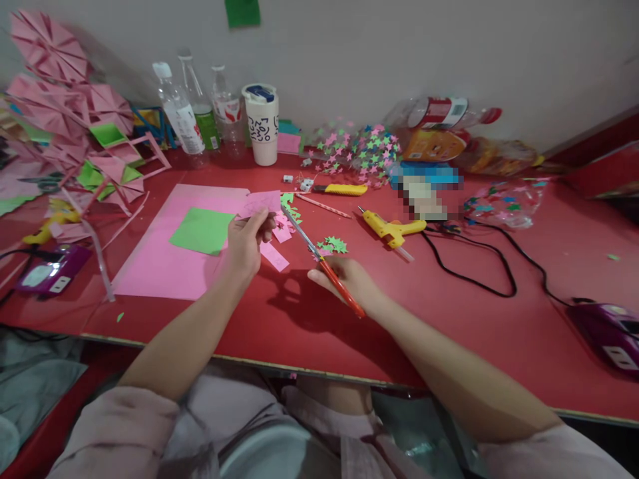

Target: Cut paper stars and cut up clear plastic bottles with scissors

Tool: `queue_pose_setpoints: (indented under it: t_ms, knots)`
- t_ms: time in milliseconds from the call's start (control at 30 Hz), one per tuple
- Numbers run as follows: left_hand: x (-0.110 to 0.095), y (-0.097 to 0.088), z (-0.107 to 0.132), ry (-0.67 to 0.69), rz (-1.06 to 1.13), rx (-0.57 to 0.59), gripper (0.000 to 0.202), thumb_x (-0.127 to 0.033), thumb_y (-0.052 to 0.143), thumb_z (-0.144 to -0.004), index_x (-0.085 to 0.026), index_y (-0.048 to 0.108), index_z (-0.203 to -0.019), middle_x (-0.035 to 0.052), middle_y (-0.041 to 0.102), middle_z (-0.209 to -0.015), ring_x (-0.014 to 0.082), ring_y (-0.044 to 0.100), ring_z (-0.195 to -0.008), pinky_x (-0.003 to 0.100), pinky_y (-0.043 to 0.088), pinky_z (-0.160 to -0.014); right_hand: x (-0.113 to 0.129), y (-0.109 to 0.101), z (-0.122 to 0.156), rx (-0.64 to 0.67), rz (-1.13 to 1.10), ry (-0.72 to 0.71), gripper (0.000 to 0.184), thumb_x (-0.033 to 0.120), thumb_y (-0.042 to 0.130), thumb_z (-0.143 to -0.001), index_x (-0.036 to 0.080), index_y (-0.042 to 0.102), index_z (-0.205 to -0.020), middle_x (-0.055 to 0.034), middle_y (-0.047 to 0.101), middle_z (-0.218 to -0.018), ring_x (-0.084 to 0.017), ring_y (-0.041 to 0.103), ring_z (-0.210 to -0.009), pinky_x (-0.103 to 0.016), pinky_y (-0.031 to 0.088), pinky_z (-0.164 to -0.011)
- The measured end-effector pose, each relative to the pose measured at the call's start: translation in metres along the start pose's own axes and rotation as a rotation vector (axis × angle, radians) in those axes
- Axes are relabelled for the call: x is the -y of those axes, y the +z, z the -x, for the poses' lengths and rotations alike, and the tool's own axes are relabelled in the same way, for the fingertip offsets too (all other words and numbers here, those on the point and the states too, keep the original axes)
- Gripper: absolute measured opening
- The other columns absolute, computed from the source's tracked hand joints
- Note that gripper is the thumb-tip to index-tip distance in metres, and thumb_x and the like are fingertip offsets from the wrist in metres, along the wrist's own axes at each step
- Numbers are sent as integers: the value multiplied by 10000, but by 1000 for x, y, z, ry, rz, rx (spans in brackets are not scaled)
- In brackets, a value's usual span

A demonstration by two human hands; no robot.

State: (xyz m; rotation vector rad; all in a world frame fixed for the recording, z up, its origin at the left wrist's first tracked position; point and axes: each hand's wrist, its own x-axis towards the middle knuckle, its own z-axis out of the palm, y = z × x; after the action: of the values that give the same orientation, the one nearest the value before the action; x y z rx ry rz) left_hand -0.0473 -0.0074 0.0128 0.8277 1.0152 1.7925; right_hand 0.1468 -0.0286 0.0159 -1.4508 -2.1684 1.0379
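My left hand [247, 243] is closed on a small pink paper piece [262, 201], held up above the red table [449, 313]. My right hand [349, 276] grips red-handled scissors [324, 264], whose blades reach up and left to the pink paper's edge. Pink offcuts [275, 256] lie under the hands, and cut green stars [333, 245] sit just beyond the scissors.
A large pink sheet [160, 259] with a green square [202, 230] lies at left. A yellow glue gun [394, 229] with black cord, a yellow utility knife [344, 189], bottles [184, 120], a white cup [262, 123], a star pile [364, 150] and pink folded paper structures [60, 100] ring the work area.
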Motion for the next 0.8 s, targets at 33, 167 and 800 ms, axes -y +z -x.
queue_pose_setpoints:
  t_ms: [33, 167, 800]
  knots:
    - [0, 0, 0, 4, -10, 9, 177, -274, 631, -742, -160, 651, -608, -30, 581, -528, 24, 445, -432, 171, 314, -413, 1, 0, 1, 4, -5, -3, 545, 740, 515, -704, 207, 439, -611, 41, 366, -565, -109, 334, -531, -252, 262, -498]
    - [-1, 0, 0, 12, -4, 21, 175, -272, 617, -757, -164, 658, -625, -38, 562, -519, 20, 431, -421, 173, 295, -405, 6, 0, 3, 8, -66, -4, 564, 760, 503, -693, 212, 411, -590, 44, 339, -545, -107, 328, -521, -248, 259, -485]
    - [-1, 2, 5, 54, -59, 58, 200, -289, 616, -763, -173, 621, -601, -52, 510, -485, 33, 409, -419, 195, 290, -417, 12, 1, 9, 32, -161, 1, 539, 717, 550, -698, 208, 420, -578, 50, 366, -500, -93, 348, -464, -240, 269, -447]
